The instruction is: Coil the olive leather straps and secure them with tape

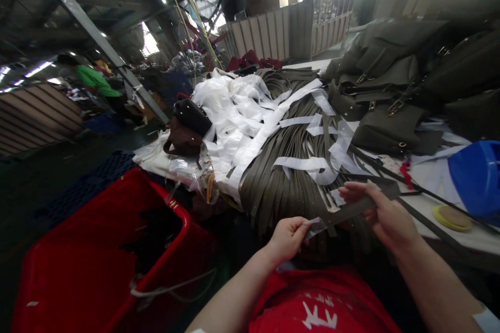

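Observation:
My right hand (386,216) is closed round a dark olive strap (353,209) and holds it level in front of me. My left hand (288,237) pinches the pale film end (317,227) at the strap's left tip. Just beyond both hands lies a big heap of the same olive straps (281,177), with white film strips (250,114) strewn over it.
A red plastic crate (97,260) stands low at my left. Dark handbags (394,93) are piled at the back right of the table. A blue tub (478,177) and a yellow tape roll (451,217) sit at the right. A person in green (94,80) works far left.

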Demonstrator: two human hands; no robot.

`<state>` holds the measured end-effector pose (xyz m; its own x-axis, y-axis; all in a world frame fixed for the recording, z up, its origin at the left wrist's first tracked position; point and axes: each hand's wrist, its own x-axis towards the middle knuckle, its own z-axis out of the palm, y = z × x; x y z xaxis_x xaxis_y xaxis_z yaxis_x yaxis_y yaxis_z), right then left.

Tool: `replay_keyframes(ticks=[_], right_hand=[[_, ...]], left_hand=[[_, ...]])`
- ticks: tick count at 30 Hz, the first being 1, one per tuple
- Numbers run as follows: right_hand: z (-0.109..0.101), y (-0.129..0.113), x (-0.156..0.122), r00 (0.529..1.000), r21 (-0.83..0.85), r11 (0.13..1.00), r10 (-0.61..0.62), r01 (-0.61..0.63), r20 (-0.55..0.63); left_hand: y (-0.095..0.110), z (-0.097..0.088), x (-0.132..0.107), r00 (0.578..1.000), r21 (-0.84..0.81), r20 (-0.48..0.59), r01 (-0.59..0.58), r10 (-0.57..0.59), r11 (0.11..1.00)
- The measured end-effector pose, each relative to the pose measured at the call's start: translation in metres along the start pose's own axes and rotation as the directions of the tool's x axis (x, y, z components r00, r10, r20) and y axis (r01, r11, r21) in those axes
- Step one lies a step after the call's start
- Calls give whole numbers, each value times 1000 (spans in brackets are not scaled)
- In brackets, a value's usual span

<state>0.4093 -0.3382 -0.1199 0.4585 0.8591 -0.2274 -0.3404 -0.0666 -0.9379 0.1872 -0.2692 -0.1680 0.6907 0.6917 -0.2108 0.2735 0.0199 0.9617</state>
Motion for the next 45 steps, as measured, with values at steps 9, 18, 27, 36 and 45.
replay_keyframes(ticks=[9,18,27,36,45], right_hand=[[42,17,-13,955,-83,997,24,0,297],[49,1,-4,972,4,998,-57,58,227],[46,-20,-1,975,87,977,-204,196,88],[47,-1,6,972,102,994,-69,47,225],[57,9,0,877,-97,991,-37,94,479]], left_hand=[[7,17,4,990,-86,-102,-106,98,991],[-5,11,-3,987,-177,-146,-94,68,980],[-6,9,-4,984,-39,-162,-77,69,996],[1,12,-1,975,-23,-182,-131,125,991],[18,9,-4,923,42,-276,-268,269,962]])
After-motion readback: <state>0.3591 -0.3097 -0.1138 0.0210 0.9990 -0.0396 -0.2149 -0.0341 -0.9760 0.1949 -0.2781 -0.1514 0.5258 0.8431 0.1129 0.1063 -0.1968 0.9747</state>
